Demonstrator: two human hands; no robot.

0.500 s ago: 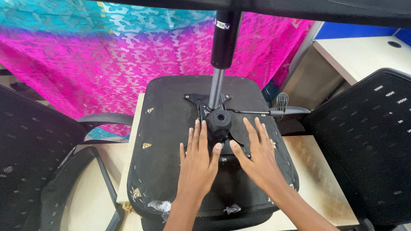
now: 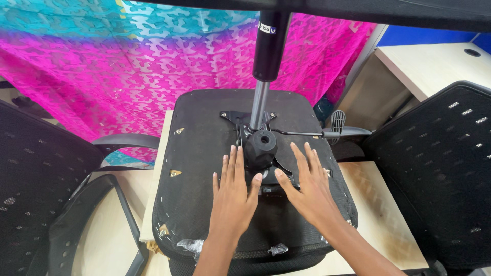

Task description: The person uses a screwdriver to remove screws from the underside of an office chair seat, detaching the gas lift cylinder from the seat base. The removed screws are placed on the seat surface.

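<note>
Both hands, left hand (image 2: 232, 191) and right hand (image 2: 306, 186), lie spread flat on the upturned chair seat (image 2: 199, 168). They flank the tilt knob (image 2: 261, 148). Even pressure should keep it steady.

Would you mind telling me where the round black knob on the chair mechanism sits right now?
In the head view, the round black knob sits mid-frame on the upturned chair seat, at the foot of the gas cylinder, between the left hand and right hand.
</note>
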